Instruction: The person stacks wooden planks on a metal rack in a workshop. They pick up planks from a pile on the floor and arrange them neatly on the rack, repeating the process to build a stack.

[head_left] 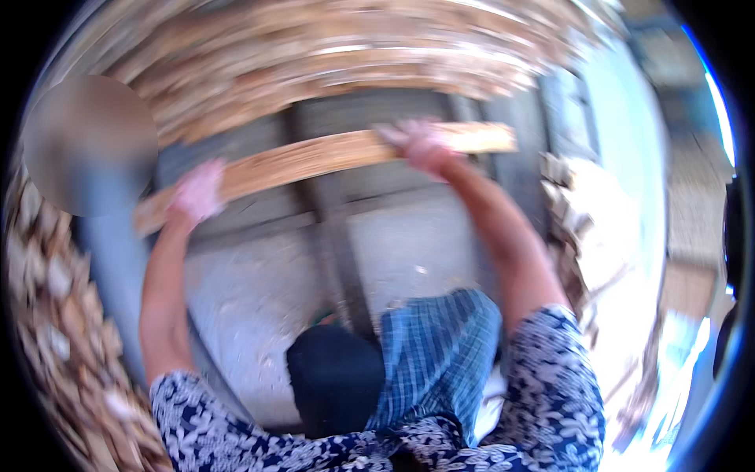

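Blurry plank (partly behind hands)

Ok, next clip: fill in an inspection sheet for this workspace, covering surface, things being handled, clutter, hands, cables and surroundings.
Surface: grey floor with small pale scraps; a dark bar runs below the board in the picture.
Things handled: one long wooden board, slanting, its left end lower in the picture.
Clutter: loose wood pieces heaped at left and more wood at right.
Hands: left hand grips near the board's left end; right hand grips it right of its middle.
Cables: nothing seen.
Surroundings: stacked wood across the top, motion-blurred; bright glare at far right.
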Available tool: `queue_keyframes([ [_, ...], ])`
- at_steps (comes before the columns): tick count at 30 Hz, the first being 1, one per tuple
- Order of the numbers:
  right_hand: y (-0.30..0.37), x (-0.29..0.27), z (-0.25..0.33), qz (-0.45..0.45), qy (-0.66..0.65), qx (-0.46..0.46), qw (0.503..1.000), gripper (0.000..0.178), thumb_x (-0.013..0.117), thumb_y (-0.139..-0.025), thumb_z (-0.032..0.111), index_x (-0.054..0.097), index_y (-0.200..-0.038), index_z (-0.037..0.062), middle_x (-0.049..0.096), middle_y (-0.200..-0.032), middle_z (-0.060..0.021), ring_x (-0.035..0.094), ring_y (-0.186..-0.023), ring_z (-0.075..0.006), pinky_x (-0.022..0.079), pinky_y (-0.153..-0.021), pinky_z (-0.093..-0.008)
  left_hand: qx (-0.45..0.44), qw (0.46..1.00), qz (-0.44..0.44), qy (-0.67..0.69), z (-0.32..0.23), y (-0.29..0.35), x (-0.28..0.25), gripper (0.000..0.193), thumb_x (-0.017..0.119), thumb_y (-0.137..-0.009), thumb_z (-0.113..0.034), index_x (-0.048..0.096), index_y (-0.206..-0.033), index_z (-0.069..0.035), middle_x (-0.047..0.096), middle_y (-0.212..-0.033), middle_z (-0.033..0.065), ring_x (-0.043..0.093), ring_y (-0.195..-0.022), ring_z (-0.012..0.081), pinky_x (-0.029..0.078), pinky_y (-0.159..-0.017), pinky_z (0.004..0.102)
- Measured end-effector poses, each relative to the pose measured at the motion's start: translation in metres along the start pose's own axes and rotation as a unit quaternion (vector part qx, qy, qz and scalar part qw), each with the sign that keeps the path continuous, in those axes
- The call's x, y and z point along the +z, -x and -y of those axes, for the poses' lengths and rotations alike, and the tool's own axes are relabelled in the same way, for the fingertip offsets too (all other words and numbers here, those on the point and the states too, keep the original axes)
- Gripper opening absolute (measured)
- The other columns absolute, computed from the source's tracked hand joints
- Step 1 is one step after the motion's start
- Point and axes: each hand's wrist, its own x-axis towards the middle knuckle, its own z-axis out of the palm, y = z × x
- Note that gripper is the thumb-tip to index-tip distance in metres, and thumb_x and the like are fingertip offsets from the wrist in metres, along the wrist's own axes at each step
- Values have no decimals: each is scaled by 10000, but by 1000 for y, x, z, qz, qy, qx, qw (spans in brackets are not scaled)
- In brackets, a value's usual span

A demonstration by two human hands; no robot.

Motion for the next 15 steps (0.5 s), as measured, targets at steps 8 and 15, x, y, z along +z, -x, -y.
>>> queue_keyframes([
  [8, 185, -35, 27, -149, -114, 90, 978, 711, 795, -784, 377, 520, -1422, 223, 606, -1184, -101, 574, -1197, -304, 484, -995, -516, -114, 982, 110, -107, -25, -36, 10, 1282, 890, -686, -250, 54, -1655, -168, 313, -1632, 150, 354, -1488, 350, 351, -1175, 552],
  [15, 478, -73, -37, -75, -73, 549, 829, 595, 709, -870, 364, 572, -1406, 144, 668, -1124, -196, 634, -1074, -372, 495, -964, -490, -105, 975, 82, -180, -81, -11, -76, 1187, 883, -703, -270, 152, -1638, -231, 421, -1529, 165, 455, -1396, 366, 428, -1089, 558],
])
